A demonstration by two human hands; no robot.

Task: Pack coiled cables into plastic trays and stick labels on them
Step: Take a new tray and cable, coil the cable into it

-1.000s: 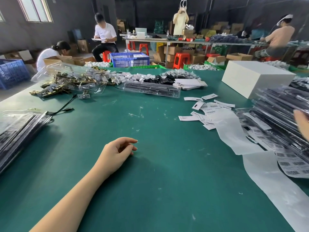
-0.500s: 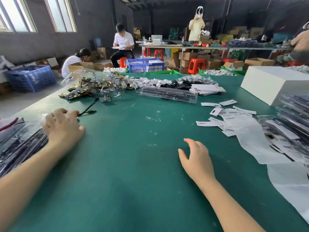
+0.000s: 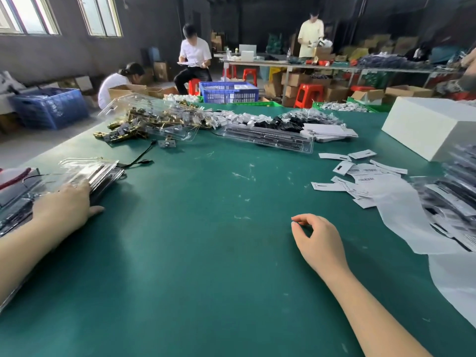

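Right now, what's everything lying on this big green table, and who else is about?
table: one, green, fills the foreground
stack of clear trays: one stack, clear with dark cables inside, near left edge
loose cable: one, black, just beyond that stack
brass-coloured parts: a heap, far left, partly under clear trays
long clear tray: one, with dark contents, far centre
labels: many loose, white, right of centre
backing paper: a strip, white, trailing to the near right
packed trays: a pile, right edge, blurred
box: one, white, far right
blue crates: two, behind the table
people: three clearly seen, in the background
left hand: rests on the stack of clear trays
right hand: on the table, fingers loosely curled, holding nothing visible
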